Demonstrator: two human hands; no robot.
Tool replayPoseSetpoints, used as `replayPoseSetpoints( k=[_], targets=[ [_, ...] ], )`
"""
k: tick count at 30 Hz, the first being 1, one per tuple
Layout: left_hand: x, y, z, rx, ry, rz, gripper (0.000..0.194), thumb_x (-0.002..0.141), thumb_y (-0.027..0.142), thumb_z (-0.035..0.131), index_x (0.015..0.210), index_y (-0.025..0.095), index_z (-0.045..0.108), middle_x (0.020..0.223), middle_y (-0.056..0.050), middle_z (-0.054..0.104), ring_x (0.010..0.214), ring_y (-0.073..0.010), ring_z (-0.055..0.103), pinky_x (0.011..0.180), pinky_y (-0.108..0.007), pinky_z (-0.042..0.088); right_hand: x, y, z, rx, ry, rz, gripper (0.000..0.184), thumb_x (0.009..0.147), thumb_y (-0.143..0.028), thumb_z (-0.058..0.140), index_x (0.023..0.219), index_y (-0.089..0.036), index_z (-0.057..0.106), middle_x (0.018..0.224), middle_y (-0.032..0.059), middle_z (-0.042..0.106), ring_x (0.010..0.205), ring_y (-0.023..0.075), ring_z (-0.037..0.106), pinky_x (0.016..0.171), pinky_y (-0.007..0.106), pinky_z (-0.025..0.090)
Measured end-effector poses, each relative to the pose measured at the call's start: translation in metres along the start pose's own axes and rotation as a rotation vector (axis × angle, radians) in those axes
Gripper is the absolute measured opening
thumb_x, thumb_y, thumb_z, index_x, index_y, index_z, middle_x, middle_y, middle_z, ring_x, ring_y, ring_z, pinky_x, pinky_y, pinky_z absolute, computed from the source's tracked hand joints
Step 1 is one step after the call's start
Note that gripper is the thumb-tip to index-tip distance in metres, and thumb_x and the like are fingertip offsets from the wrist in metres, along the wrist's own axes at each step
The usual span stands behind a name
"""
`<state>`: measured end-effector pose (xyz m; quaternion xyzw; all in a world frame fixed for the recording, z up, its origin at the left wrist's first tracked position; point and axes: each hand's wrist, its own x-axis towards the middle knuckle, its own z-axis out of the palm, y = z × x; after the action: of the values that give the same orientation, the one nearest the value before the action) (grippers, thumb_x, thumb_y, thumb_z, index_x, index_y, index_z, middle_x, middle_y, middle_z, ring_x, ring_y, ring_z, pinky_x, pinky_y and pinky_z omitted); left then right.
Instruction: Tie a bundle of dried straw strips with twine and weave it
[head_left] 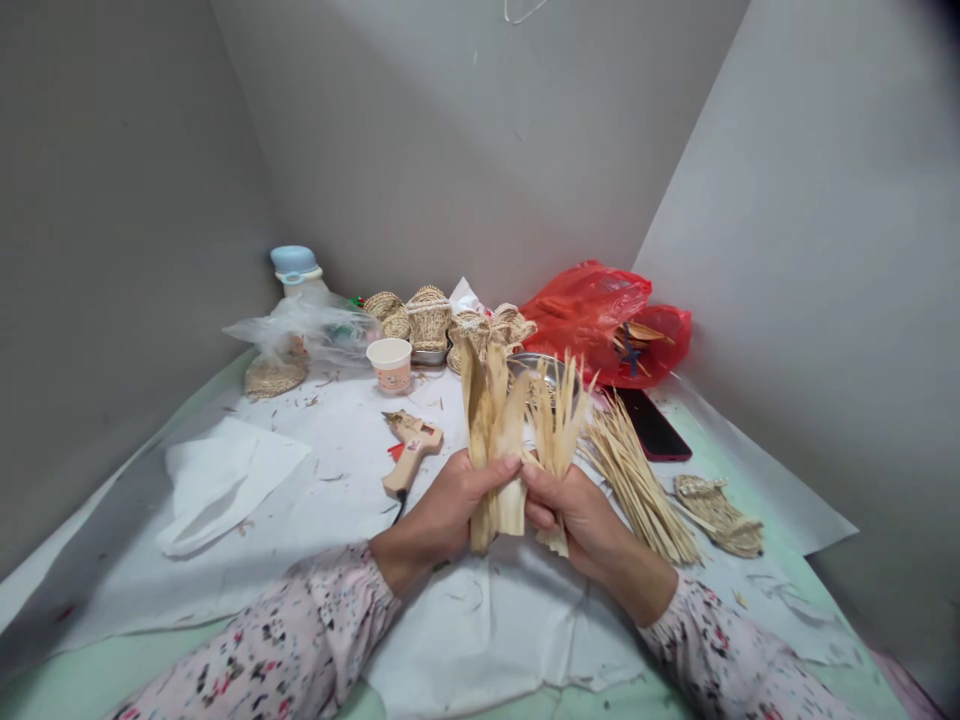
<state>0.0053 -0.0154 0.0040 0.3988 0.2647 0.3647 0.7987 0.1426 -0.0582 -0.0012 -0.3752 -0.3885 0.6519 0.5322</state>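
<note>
Clutching a bunch of dried husk strips [487,430] in L hand [442,505] — grip shut tight, w/ thumb across the front; pinching a finer-split bunch of strips [559,420] in R hand [577,520], grip also closed, fingers against L hand's. Holding both up over white paper [487,630] on the worktop [90,680]. Just beside: hot glue gun [411,450] to L, loose straw sticks [634,490] and woven straw sandal [720,515] to R — further back, red plastic bag [607,325], paper cup [390,362].
</note>
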Motion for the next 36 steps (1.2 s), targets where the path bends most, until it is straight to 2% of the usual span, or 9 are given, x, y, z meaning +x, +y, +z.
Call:
replayPoseSetpoints(
  k=[5,8,12,15,22,26,30,33,36],
  targets=[
    [0.002,0.006,0.000,-0.044,0.072,0.080,0.028,0.070,0.027,0.078,0.091,0.011,0.070,0.078,-0.007,0.072,0.069,-0.0167,0.066,0.067,-0.026,0.053,0.000,-0.014,-0.001,0.151,0.091,-0.060,0.027,0.069,-0.036,0.074,0.072,-0.018,0.054,0.061,-0.0035,0.048,0.048,0.0069,0.034,0.041,0.019,0.023],
    [0.004,0.007,-0.001,-0.058,0.129,0.087,0.024,0.068,0.026,0.079,0.083,0.010,0.070,0.070,-0.004,0.069,0.060,-0.0129,0.062,0.060,-0.022,0.050,-0.004,-0.033,-0.002,0.221,0.118,-0.048,0.022,0.068,-0.033,0.073,0.076,-0.019,0.058,0.072,0.0005,0.055,0.051,0.0082,0.040,0.040,0.019,0.025],
    [0.006,0.007,-0.002,-0.074,0.196,0.092,0.019,0.067,0.022,0.079,0.078,0.011,0.069,0.059,0.001,0.062,0.048,-0.0080,0.054,0.051,-0.019,0.046,-0.019,-0.069,-0.004,0.284,0.020,-0.186,0.021,0.076,-0.032,0.065,0.065,-0.020,0.051,0.058,-0.0030,0.041,0.047,0.0088,0.031,0.039,0.020,0.027],
    [0.006,0.006,-0.002,-0.091,0.198,0.086,0.019,0.066,0.021,0.080,0.076,0.011,0.068,0.058,0.002,0.061,0.049,-0.0084,0.055,0.051,-0.019,0.047,-0.028,-0.088,-0.006,0.339,0.020,-0.299,0.018,0.080,-0.028,0.062,0.068,-0.019,0.052,0.055,-0.0048,0.036,0.046,0.0081,0.029,0.042,0.019,0.032],
    [0.005,0.004,-0.004,-0.088,0.165,0.062,0.020,0.069,0.026,0.078,0.076,0.011,0.066,0.056,0.001,0.061,0.048,-0.0096,0.056,0.049,-0.020,0.047,-0.012,-0.073,-0.013,0.405,-0.018,-0.216,0.003,0.079,-0.019,0.057,0.080,-0.016,0.057,0.054,-0.0058,0.035,0.045,0.0067,0.031,0.042,0.018,0.034],
    [0.006,0.003,-0.007,-0.107,0.172,0.052,0.021,0.069,0.025,0.078,0.075,0.011,0.065,0.057,0.001,0.061,0.048,-0.0091,0.056,0.048,-0.019,0.046,-0.019,-0.090,-0.018,0.523,0.013,-0.369,0.003,0.080,-0.013,0.054,0.081,-0.016,0.054,0.054,-0.0070,0.034,0.045,0.0056,0.034,0.042,0.016,0.035],
    [0.006,0.003,-0.007,-0.109,0.172,0.034,0.024,0.071,0.030,0.077,0.070,0.010,0.064,0.057,0.000,0.061,0.048,-0.0094,0.057,0.046,-0.019,0.046,-0.028,-0.114,-0.021,0.538,0.093,-0.496,0.011,0.078,-0.010,0.055,0.085,-0.018,0.053,0.061,-0.0057,0.043,0.050,0.0055,0.042,0.044,0.015,0.040],
    [0.005,0.004,-0.006,-0.109,0.164,0.043,0.023,0.070,0.030,0.077,0.070,0.011,0.064,0.058,0.000,0.062,0.048,-0.0093,0.057,0.046,-0.019,0.046,-0.020,-0.104,-0.018,0.431,0.177,-0.387,0.016,0.076,-0.011,0.060,0.088,-0.020,0.055,0.066,-0.0044,0.048,0.053,0.0062,0.045,0.045,0.015,0.040],
    [0.004,0.004,-0.004,-0.083,0.148,0.071,0.022,0.071,0.028,0.077,0.069,0.011,0.064,0.056,0.001,0.062,0.048,-0.0092,0.057,0.046,-0.019,0.046,-0.006,-0.068,-0.010,0.303,0.189,-0.186,0.019,0.077,-0.023,0.068,0.074,-0.019,0.050,0.058,-0.0067,0.040,0.045,0.0051,0.037,0.037,0.015,0.029]
  ],
)
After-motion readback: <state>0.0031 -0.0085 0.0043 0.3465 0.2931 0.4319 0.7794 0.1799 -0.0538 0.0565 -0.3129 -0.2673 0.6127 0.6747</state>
